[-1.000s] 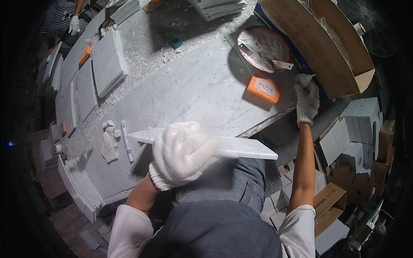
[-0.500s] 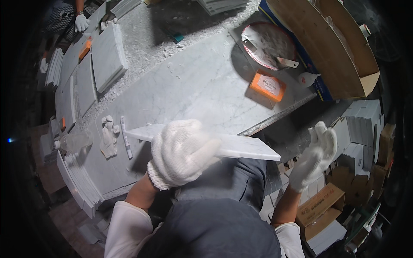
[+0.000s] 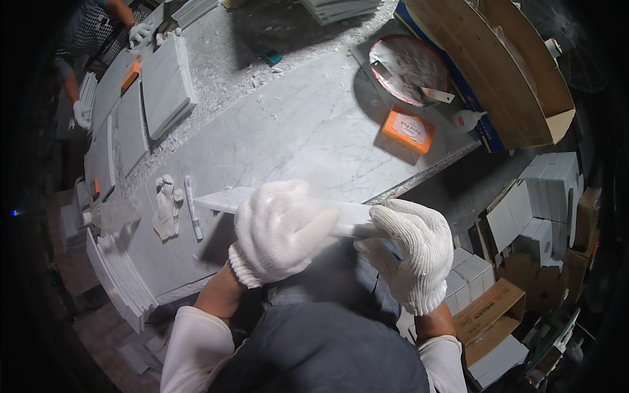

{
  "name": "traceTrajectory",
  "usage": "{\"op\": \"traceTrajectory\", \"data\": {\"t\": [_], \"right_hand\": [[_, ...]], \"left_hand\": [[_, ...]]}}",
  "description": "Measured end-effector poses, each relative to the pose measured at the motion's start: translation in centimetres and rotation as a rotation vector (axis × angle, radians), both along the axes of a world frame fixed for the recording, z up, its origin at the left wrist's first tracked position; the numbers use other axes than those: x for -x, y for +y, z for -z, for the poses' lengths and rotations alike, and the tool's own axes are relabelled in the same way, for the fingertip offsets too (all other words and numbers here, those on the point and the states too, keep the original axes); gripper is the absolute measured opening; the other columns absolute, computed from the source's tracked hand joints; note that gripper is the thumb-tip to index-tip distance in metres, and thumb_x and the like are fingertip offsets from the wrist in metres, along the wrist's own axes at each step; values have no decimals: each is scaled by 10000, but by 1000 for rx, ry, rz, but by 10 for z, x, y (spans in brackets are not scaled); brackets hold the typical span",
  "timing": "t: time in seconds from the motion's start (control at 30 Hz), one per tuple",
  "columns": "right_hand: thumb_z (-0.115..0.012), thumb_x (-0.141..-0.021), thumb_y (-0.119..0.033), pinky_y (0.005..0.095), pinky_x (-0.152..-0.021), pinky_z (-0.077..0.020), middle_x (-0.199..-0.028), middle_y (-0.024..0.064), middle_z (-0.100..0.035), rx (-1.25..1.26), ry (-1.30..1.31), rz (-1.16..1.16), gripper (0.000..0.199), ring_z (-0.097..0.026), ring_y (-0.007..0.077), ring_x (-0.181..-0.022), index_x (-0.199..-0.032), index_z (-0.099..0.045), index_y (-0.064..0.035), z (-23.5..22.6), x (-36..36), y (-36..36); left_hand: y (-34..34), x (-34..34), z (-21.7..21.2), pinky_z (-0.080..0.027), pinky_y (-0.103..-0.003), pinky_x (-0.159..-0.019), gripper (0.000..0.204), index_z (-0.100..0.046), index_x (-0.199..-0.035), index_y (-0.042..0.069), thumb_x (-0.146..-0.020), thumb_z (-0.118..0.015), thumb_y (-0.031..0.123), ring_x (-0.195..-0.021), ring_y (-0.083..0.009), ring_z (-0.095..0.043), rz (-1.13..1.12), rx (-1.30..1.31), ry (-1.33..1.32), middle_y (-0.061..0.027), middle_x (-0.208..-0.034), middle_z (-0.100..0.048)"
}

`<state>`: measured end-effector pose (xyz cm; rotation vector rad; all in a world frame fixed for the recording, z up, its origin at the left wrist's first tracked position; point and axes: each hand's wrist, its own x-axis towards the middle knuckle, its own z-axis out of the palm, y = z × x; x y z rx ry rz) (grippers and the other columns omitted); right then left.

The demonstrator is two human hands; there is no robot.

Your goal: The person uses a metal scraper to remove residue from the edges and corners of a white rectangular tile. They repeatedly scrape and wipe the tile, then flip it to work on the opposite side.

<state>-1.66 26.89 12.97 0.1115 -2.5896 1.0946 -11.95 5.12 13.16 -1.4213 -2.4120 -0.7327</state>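
Observation:
A white marble tile (image 3: 354,219) with faint grey veins is held over the near edge of the worktop. My left hand (image 3: 280,230), in a white knit glove, is closed around its middle. At the tile's right end is my right hand (image 3: 417,255), gloved alike, its fingers over the top and its thumb below. That hand hides the tile's right corner. The tile's left end reaches out past my left glove, above the worktop.
The marble worktop (image 3: 262,144) carries an orange pad box (image 3: 409,130), a bowl (image 3: 419,46) of white paste with scrapers, a spare glove (image 3: 166,207) and a marker (image 3: 194,208). Tile stacks (image 3: 169,88) stand at left, where another person's gloved hands (image 3: 139,33) show. Cartons (image 3: 488,311) sit at lower right.
My right hand has come in from the right, where it was open in the air, and taken the tile's right end. The other person's hands and arms have shifted at the far left.

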Motion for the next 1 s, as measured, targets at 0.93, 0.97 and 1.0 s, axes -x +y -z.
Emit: {"op": "traceTrajectory", "data": {"t": [0.93,0.97,1.0], "right_hand": [[-922,-674,-151,421,-810,-564,-1027,105,-744,-38,118,49,552,-711,314,-920,-1185,-721,-97,8,6,-3],[-925,-677,-160,422,-823,-564,-1025,106,-740,-23,113,44,566,-710,318,-935,-1198,-715,-91,7,5,-2],[-928,-692,-182,423,-860,-559,-1065,117,-729,-44,69,28,586,-700,321,-982,-1222,-700,-79,6,3,-1]], "left_hand": [[3,1,-10,-508,-472,-872,423,-747,-1061,104,-705,-849,307,-989,-318,-655,-18,157,-186,-56,-1000,-702],[3,1,-10,-506,-473,-874,424,-746,-1058,107,-702,-849,313,-995,-319,-653,-22,153,-163,-55,-996,-700],[3,1,-10,-505,-475,-877,425,-746,-1054,110,-699,-849,318,-1001,-320,-652,-25,149,-140,-54,-993,-699]]}}
